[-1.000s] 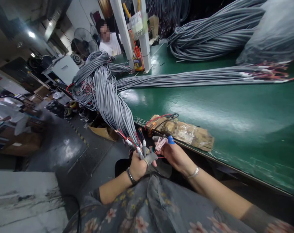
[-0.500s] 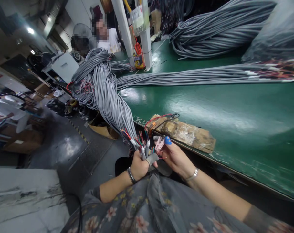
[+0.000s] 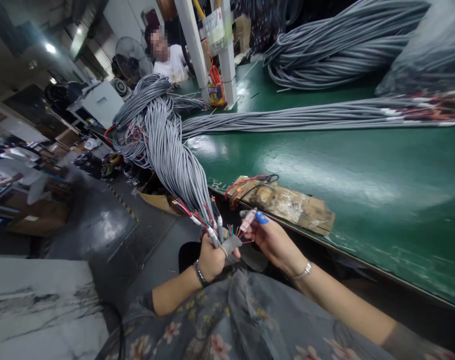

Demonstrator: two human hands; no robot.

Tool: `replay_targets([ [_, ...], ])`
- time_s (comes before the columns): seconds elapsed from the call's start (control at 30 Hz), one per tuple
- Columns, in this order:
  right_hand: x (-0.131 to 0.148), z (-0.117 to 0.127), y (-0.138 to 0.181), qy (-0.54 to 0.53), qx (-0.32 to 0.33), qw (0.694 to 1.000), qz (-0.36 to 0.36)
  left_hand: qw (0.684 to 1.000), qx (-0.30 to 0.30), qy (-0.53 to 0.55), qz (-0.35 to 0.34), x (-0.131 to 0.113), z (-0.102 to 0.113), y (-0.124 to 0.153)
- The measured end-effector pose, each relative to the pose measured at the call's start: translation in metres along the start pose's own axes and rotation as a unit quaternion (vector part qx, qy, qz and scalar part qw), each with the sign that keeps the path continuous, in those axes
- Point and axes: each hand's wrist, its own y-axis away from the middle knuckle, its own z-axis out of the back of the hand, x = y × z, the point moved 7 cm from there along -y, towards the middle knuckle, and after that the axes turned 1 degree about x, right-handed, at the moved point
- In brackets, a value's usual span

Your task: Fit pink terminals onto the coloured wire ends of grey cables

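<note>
My left hand (image 3: 211,257) is closed around the ends of several grey cables (image 3: 213,237), with a light grey cover on its thumb. Coloured wires fan out of the white-collared cable ends, some up and left, others towards my right hand. My right hand (image 3: 267,237) is beside them, its fingertips pinched at the tips of thin coloured wires (image 3: 235,231). A blue cover (image 3: 261,217) and a pinkish wrap (image 3: 249,220) are on its digits. One red wire sticks out below those fingers. From the held ends, a thick grey cable bundle (image 3: 175,155) runs up over the bench edge.
The green bench (image 3: 325,165) carries a long row of grey cables (image 3: 287,117), a large coil (image 3: 336,50) and a taped cardboard piece (image 3: 291,205) at its edge. White posts (image 3: 229,75) rise from it. A person (image 3: 171,60) is behind, near a fan (image 3: 132,57).
My left hand has shifted slightly left and tilted the cable ends left. My right fingers have closed together at the wire tips. The cables on the bench look unchanged.
</note>
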Motion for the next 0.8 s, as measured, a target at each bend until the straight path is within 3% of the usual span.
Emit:
replay_targets([
  [0.2,-0.003,-0.003,-0.003,0.013,0.011,1.000,0.002,0.999,0.007,-0.021,-0.026,0.005,-0.003,-0.004],
  [0.43,0.002,0.005,-0.007,0.122,0.006,0.989,0.088,1.000,0.000,-0.007,0.006,0.014,0.001,-0.006],
  [0.6,-0.007,0.005,-0.013,0.047,0.025,0.998,0.027,0.999,0.017,-0.029,-0.018,0.006,-0.003,-0.008],
  [0.8,-0.010,0.007,-0.015,-0.006,0.003,1.000,0.022,0.999,0.015,-0.045,-0.019,0.002,-0.005,-0.008],
])
